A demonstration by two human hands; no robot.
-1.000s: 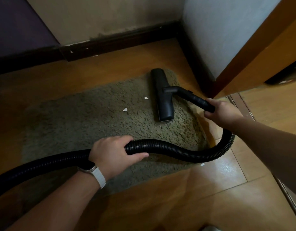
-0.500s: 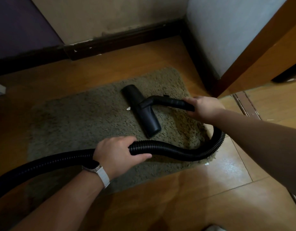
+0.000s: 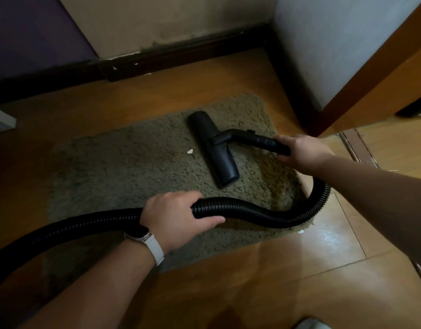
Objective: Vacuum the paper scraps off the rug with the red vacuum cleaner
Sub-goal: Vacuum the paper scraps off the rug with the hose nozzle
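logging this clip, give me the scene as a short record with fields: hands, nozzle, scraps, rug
left hand: left hand gripping the black hose
right hand: right hand holding the wand
nozzle: floor head flat on the rug
scrap on rug: one white scrap just left of the head
scrap off rug: floor scrap on the wood floor by the rug's near right corner
vacuum body: not in view

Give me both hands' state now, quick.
Left hand: closed on the hose.
Right hand: closed on the wand.
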